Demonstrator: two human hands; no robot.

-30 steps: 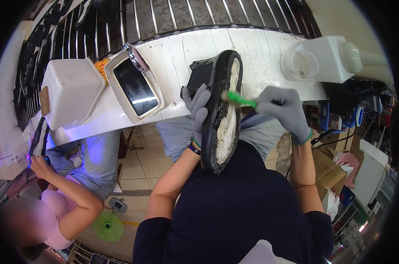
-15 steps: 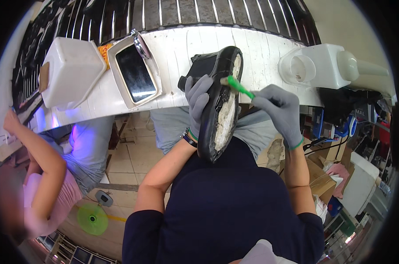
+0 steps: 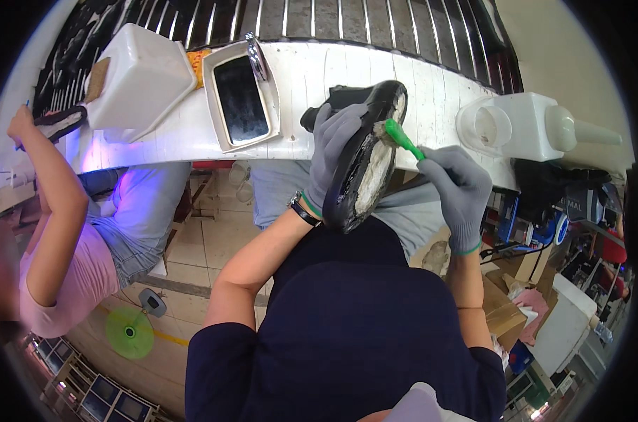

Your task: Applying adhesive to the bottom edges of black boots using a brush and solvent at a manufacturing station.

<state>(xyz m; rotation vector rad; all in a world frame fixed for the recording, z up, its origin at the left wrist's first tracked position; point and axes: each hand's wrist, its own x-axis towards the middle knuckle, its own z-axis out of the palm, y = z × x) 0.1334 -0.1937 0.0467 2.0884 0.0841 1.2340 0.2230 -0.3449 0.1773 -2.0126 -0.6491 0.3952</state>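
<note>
My left hand [image 3: 331,148], in a grey glove, is wrapped round a black shoe [image 3: 345,191] from its left side. The shoe stands tilted above the table's near edge and my lap, its underside turned to the right. A rough whitish area runs along that underside inside a black rim. In my gloved right hand [image 3: 461,193] the green handle of a small brush [image 3: 404,139] is pinched between thumb and fingers. The bristle end meets the shoe's underside around its upper middle; the fingers partly hide the handle's end.
On the white table [image 3: 305,63] stand a white box-like container [image 3: 146,84], a tray [image 3: 269,105] with a dark screen-like panel, and a white bottle-shaped container [image 3: 530,126] with a cup [image 3: 489,126]. Metal rollers [image 3: 340,21] run behind. A co-worker's hand [image 3: 22,126] is beside another shoe [image 3: 60,125] at left.
The brush has shifted a little down the shoe's underside. The shoe leans more to the right at its top. The co-worker's hand has risen beside a shoe, and the whole view has shifted slightly.
</note>
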